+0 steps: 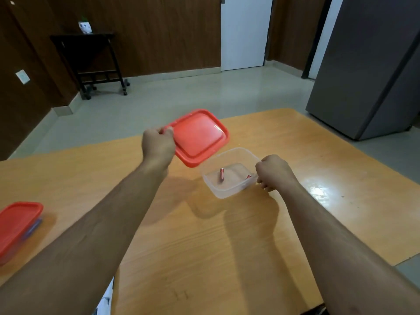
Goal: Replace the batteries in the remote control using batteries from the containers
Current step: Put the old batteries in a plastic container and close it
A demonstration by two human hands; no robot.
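Left hand (158, 145): curled round the near-left corner of the red lid (200, 137), thumb on top; holds it tilted in the air, off the tub.
Red lid: above the far-left part of the desk, its lower edge overlapping the far-left rim of the open tub as seen from the head camera; slightly blurred.
Right hand (273, 172): fingers curled, gripping the right wall of the clear tub (229, 192) at its rim.
Clear tub: open, standing on the desk (204, 246) between the two hands, near the middle.
First battery (221, 174): red, lying on the tub floor toward the left, lengthwise away from the person.
Second battery (248, 177): red, in the tub's right corner, partly hidden behind the right hand.
Closed tub (17, 226): at the desk's left edge, well apart from the open one, red lid on; something dark bluish shows through the wall, too blurred to name.
Desk: pale wood, glossy, bright glare patch to the right of the right hand.
Cart (91, 62): dark, on wheels, against the wooden wall at far left, a small white pot (85, 27) on top.
Cabinet (368, 69): grey, tall, at far right on the floor.
Door (245, 32): white, in the far wall.
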